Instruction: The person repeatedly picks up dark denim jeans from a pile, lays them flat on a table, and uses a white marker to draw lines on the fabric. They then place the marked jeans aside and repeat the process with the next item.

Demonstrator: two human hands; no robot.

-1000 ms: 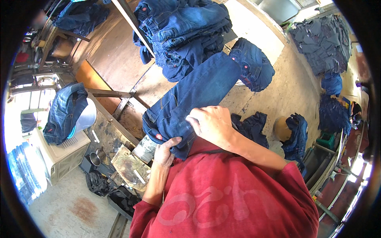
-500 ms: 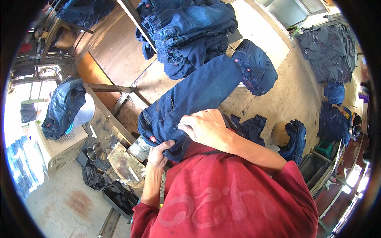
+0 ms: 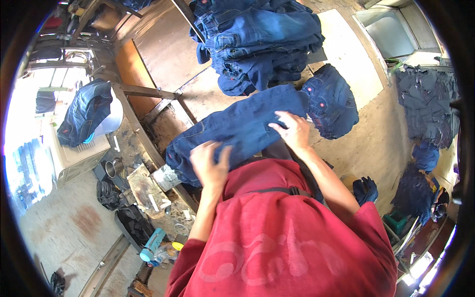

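A pair of dark blue jeans (image 3: 237, 126) lies stretched out in front of me, running from lower left to upper right. My left hand (image 3: 210, 162) is over the near left part of the jeans, thumb and fingers apart and a little blurred. Near the right end of the jeans, my right hand (image 3: 293, 131) rests at the near edge with its fingers spread and the thumb apart. A pale, worn cylindrical end (image 3: 167, 177) sticks out from beneath the left end of the cloth.
A tall pile of jeans (image 3: 262, 34) stands beyond, with a folded pair (image 3: 332, 101) to its right. A wooden post (image 3: 187, 20) rises beside the pile. At left are a metal mug (image 3: 114, 168), a stained board (image 3: 144, 188) and a beige appliance (image 3: 79, 158) with jeans on top.
My left hand has let go of the jeans' waist corner and moved up over the cloth. My right hand has moved right and up. The jeans lie flatter, and the view has shifted.
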